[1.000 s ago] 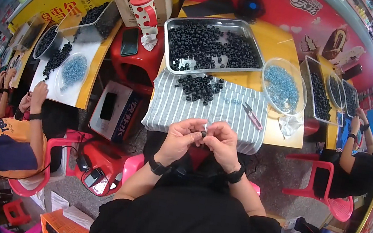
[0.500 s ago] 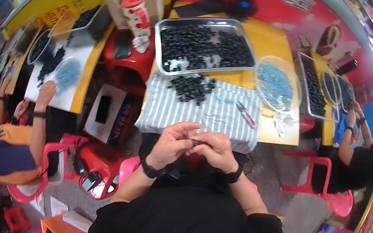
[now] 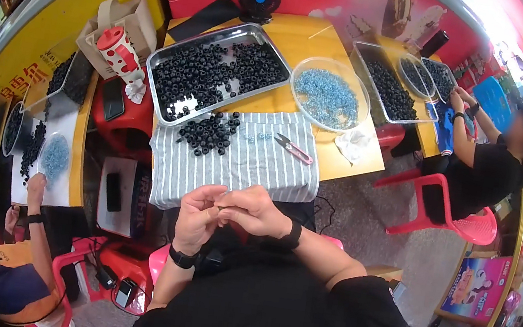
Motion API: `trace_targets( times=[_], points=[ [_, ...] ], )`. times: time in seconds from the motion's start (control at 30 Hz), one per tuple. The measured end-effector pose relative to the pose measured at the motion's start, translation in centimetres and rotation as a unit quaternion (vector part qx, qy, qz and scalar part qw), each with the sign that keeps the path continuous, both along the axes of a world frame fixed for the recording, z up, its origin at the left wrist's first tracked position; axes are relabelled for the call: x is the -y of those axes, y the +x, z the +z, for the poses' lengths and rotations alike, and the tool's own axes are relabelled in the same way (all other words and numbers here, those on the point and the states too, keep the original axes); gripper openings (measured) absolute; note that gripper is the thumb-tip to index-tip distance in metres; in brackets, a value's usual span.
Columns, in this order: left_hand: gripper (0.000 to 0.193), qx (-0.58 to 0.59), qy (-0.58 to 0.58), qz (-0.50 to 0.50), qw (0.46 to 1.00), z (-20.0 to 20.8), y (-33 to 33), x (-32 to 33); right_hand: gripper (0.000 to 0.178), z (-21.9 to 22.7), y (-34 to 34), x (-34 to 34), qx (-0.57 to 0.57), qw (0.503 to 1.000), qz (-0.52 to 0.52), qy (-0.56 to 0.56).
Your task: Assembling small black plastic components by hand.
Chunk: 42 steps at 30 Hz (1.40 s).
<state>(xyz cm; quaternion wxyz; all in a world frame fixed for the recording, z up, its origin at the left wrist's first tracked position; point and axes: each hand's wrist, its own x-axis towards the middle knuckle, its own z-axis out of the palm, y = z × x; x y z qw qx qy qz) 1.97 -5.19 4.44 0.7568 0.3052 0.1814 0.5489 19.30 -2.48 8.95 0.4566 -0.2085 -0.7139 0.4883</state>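
My left hand and my right hand meet over my lap at the cloth's near edge. Both have thumb and fingers pinched together, around something too small and hidden to make out. Beyond them a grey-and-white striped cloth covers the table's near part. On it lie a heap of round black beads with holes, a few pale blue bits and pink-handled thread snips. A metal tray holds many more black beads. To its right, a clear round tub contains light blue pieces.
Crumpled tissue lies at the table's right corner. A small black fan stands behind the tray. Left are a red stool with a phone, and a spotted cup. Co-workers sit left and right at similar tables.
The view has swung, so the table and tray appear farther left and tilted. My hands remain pinched together; a dark bit seen between the fingers before is now hidden.
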Motion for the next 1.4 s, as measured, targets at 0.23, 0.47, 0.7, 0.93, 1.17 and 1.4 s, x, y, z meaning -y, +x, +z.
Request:
trace_targets(
  times=[0.23, 0.47, 0.7, 0.93, 1.17, 1.4],
  points=[
    [0.050, -0.056, 0.017, 0.008, 0.998, 1.1, 1.0, -1.0, 0.011, 1.1, 2.4, -0.4, 0.057, 0.996, -0.055, -0.040],
    [0.036, -0.106, -0.001, 0.039, 0.994, 0.3, -0.4, -1.7, 0.018, 5.0, 18.1, -8.1, 0.159, 0.863, -0.474, 0.073],
    [0.028, -0.107, -0.035, 0.048, 0.993, -0.7, -1.0, -1.4, 0.028, 2.5, 25.4, -13.9, 0.300, 0.765, -0.559, 0.113],
    [0.025, -0.130, -0.087, 0.079, 0.984, -1.1, -1.9, -1.4, 0.026, -0.8, 2.3, -6.9, 0.263, 0.952, -0.149, 0.045],
    [0.024, -0.128, -0.098, 0.105, 0.981, -1.3, -2.7, -1.1, 0.012, -2.9, -3.2, -8.4, 0.455, 0.852, -0.193, 0.170],
    [0.022, -0.036, -0.122, 0.101, 0.987, -0.9, -1.5, -1.5, 0.007, -2.1, -3.5, -2.2, 0.080, 0.978, -0.169, -0.096]
  ],
)
